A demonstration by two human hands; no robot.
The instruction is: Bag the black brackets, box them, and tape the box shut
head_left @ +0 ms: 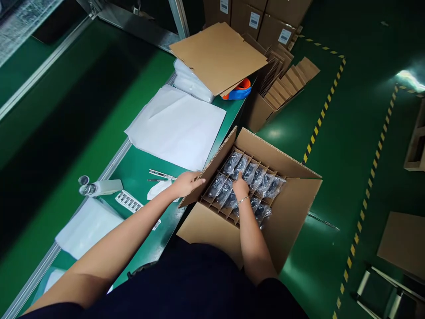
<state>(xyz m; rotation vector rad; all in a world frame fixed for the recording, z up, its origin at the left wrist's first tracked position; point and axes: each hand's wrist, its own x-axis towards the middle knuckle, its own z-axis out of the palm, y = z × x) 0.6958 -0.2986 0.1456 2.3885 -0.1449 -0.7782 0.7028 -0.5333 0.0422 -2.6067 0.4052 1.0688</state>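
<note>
An open cardboard carton [292, 208] stands in front of me, its flaps raised and spread. Cardboard dividers split its inside into cells, and several dark parts in clear plastic bags [257, 177] fill them in rows. My left hand [189, 183] grips the edge of the left carton flap [217, 159], thumb on the inner side. Inside the carton, my right hand [241, 188] touches the bagged parts, one finger stretched forward and apart from the others. Its remaining fingers are partly hidden, and I see nothing lifted in it.
The green workbench [146, 157] at left bears white sheets [179, 126], a bottle [108, 187], a white slotted strip [129, 201] and a craft knife [162, 174]. Cardboard sheets [219, 53] lie farther back. Beyond stands a box of dividers [259, 108]. Striped tape [320, 122] marks the floor.
</note>
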